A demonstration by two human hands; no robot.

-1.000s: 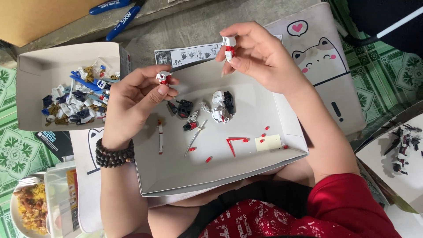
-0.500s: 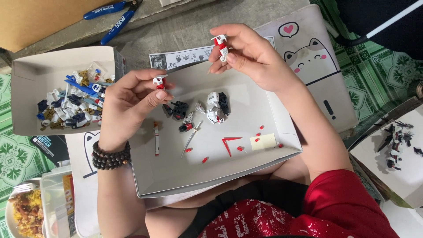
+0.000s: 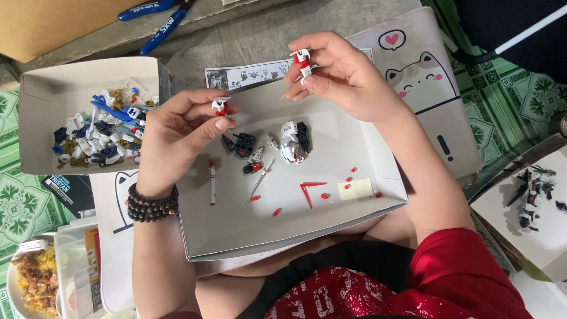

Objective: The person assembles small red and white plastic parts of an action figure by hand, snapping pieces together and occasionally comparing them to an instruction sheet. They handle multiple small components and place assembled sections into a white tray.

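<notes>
My left hand (image 3: 177,139) pinches a small white and red model part (image 3: 220,107) between thumb and fingers, above the left side of a shallow white box lid (image 3: 360,130) on my lap. My right hand (image 3: 345,74) holds another white and red model part (image 3: 302,61) at its fingertips, over the lid's far edge. Inside the lid lie a white and black model section (image 3: 293,141), a dark piece (image 3: 244,143), a thin white rod (image 3: 212,182), a red V-shaped piece (image 3: 308,190) and several tiny red bits.
A second white box (image 3: 41,85) at the left holds several blue, white and gold parts. An instruction sheet (image 3: 248,75) lies beyond the lid. Blue-handled pliers (image 3: 156,20) lie at the top. A plate of food (image 3: 29,283) sits bottom left, and a model picture (image 3: 534,195) at right.
Both hands have kept their small parts and stayed nearly still; the view has drifted slightly, so the hands sit a bit higher in the frame.
</notes>
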